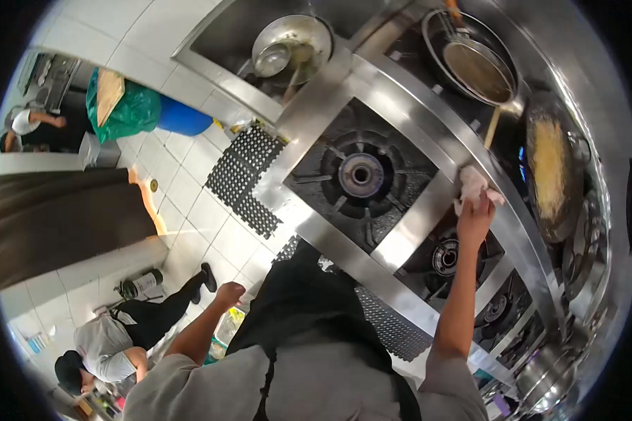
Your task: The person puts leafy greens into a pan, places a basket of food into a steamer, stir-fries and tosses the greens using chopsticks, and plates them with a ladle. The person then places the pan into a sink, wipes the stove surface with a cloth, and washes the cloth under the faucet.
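Note:
My right hand (475,219) is closed on a pale crumpled cloth (473,184), which lies against the steel stovetop (420,223) between burners. Close to that hand is a small gas burner (446,257); a larger burner (361,175) sits to its left. My left hand (229,295) hangs low over the floor, away from the stove. Its fingers are curled in, and whether anything is inside them is hidden.
A wok with a ladle (292,50) stands at the top. Upper right are a pan holding a strainer (477,67) and a dark pan with yellowish food (549,168) beside a blue flame. Perforated mats (246,179) cover some floor. A co-worker (105,344) is lower left.

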Action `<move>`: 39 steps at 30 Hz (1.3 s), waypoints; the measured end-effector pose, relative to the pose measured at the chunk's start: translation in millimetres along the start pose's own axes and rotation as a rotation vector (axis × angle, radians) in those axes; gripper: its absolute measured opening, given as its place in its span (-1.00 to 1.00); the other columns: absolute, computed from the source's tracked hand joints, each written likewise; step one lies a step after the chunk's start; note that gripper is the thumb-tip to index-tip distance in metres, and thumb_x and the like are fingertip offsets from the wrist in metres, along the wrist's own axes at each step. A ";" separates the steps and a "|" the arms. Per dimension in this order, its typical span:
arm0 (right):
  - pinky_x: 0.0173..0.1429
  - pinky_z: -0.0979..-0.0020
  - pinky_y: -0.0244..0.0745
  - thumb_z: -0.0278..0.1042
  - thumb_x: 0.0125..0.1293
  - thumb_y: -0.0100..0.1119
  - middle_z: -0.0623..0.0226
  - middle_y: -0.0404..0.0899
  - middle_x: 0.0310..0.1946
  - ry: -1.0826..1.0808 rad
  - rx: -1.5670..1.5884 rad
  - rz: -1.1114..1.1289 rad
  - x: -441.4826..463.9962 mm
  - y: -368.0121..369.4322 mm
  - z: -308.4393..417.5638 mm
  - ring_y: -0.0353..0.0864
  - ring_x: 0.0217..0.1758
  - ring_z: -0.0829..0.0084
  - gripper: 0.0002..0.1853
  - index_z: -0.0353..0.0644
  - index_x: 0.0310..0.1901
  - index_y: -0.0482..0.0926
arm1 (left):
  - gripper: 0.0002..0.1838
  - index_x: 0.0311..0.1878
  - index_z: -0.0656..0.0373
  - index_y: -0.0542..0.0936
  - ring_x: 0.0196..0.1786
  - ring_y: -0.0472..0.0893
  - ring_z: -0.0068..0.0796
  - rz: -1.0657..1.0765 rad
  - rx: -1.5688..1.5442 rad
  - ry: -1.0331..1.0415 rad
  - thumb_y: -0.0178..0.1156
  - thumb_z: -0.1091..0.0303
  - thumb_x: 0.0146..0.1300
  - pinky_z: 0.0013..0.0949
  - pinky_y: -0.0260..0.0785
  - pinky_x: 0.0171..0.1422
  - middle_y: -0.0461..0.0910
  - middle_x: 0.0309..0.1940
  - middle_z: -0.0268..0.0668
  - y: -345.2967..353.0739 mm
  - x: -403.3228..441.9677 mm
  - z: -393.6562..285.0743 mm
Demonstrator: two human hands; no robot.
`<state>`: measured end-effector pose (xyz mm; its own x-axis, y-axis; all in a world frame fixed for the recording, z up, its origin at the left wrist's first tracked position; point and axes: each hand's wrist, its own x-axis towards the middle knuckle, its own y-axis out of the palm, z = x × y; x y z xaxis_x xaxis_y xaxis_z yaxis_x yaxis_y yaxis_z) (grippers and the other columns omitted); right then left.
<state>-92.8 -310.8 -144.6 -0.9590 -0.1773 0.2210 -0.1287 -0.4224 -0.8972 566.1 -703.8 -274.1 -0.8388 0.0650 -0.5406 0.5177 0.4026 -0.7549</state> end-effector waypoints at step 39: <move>0.11 0.04 0.62 0.01 0.39 0.21 0.22 0.60 0.03 0.661 1.288 0.007 -155.0 -131.8 -159.2 0.67 0.04 0.18 -0.36 -0.17 0.38 0.34 | -0.56 0.19 0.15 0.57 -0.33 0.71 -0.45 0.026 -1.366 -0.907 0.14 0.05 0.42 -0.37 0.49 -0.32 0.68 -0.14 -0.28 -53.5 70.1 -55.0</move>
<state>32.7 -86.1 -121.4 -0.9435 0.1024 -0.3152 -0.1534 -0.9780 0.1414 470.3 -670.6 -251.2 -0.2101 -0.2424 -0.9472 -0.4077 0.9022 -0.1404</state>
